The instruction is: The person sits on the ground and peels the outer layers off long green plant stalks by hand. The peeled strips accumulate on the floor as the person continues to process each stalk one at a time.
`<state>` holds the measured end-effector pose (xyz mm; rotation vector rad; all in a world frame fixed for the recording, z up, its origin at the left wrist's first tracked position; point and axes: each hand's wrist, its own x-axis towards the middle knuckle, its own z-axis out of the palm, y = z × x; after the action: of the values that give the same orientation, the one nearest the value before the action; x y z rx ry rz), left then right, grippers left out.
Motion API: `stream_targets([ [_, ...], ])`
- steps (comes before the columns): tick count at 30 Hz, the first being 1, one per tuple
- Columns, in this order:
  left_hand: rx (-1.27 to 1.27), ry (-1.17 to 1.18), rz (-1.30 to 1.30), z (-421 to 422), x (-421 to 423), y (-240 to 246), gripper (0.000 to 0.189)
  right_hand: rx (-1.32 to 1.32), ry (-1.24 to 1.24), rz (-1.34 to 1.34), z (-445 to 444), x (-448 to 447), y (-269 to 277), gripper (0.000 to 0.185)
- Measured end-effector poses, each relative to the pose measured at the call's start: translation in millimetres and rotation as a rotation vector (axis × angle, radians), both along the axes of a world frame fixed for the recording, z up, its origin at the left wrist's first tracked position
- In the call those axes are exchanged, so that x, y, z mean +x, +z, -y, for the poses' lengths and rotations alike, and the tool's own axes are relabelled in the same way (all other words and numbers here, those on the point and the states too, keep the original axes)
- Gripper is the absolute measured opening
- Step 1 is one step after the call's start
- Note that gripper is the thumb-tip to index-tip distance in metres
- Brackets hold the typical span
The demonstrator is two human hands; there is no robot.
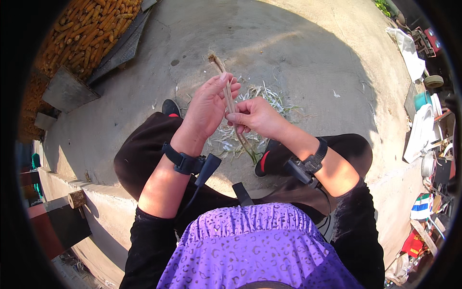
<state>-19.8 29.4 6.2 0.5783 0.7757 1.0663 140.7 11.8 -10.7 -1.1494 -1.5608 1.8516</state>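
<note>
A long, thin scallion (228, 94) with dry, brownish outer skin slants across the space between my knees. Its brown, hairy root end points away from me, and its greenish leaf end hangs down towards the ground near my right shoe. My left hand (211, 103) grips the stalk below the root, thumb on top. Lower down, my right hand (260, 117) pinches the same stalk between thumb and fingers. Beneath both hands, a loose heap of white and green peelings (269, 97) lies on the concrete, partly hidden by my right hand.
Corn cobs (90, 36) are piled at the upper left behind grey boards (70, 88). A low concrete ledge (104, 202) runs behind my legs. Along the right stand a teal container (421, 100), a white plastic item (418, 133) and assorted clutter. Cabled bands (187, 164) circle both wrists.
</note>
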Motion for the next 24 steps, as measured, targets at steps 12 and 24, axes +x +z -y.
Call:
stream_targets([
  [12, -0.008, -0.069, -0.474, -2, 4, -30, 0.019, -0.015, -0.189, 0.039, -17, 39, -23, 0.031],
  [24, -0.087, 0.296, -0.469, -26, -40, -42, 0.015, 0.379, -0.351, 0.517, -52, 103, -35, 0.030],
])
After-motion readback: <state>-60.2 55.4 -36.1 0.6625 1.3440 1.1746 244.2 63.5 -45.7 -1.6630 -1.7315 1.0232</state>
